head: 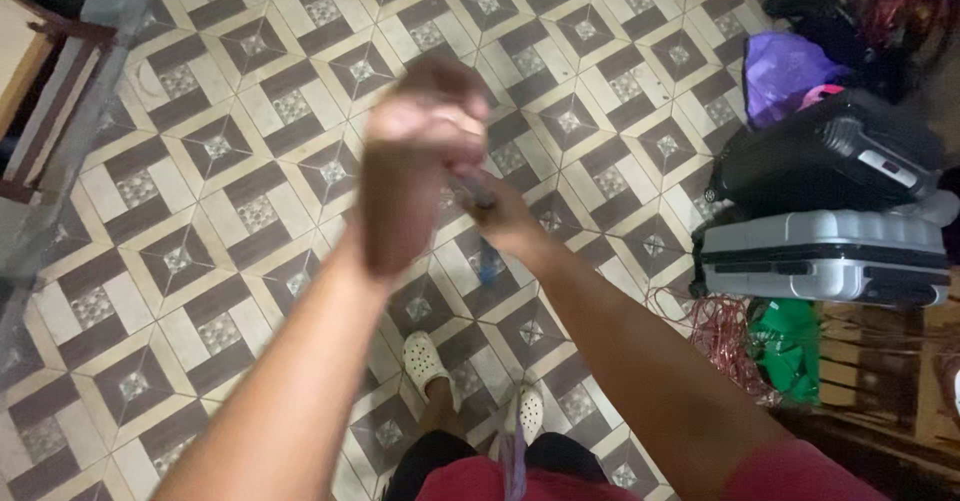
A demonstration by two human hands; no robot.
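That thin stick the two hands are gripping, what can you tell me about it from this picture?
The stick is thin, dark and blurred, so its material cannot be told. Only a short stretch shows, slanting between the two fists; the rest is hidden by them. The left hand closes around it higher up, nearer the camera, and the right hand grips it just below. It is held out in front of the body above the patterned tile floor. A pale purple strip low in the picture, near the feet, may be its lower part, but that is unclear.
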